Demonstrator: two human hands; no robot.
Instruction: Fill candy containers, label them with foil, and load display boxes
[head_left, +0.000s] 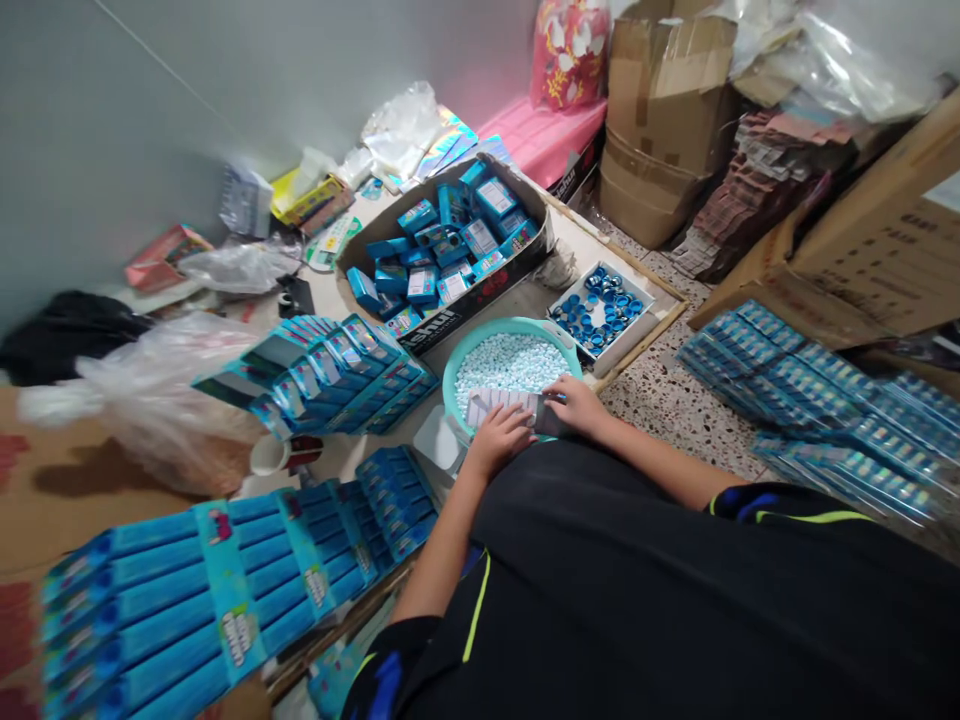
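Note:
A light grey, flat piece with a row of white slots or sections [499,398] lies over the near side of a turquoise basin [450,375]. Small pale blue-white pellets [514,360] fill the basin. My left hand [501,437] is closed on the near left edge of the grey piece, fingers bent over it. At its right end, my right hand [577,405] pinches it between thumb and fingers. The exact kind of this piece cannot be made out. Right of the basin is a white box of blue caps [600,308].
A dark carton [442,335] holds many small blue boxes. Stacked blue boxes [345,375] stand left of the basin, with rows of flat blue cartons [165,580] nearer me. Wrapped blue packs [817,380] and large cardboard boxes [664,130] sit to the right.

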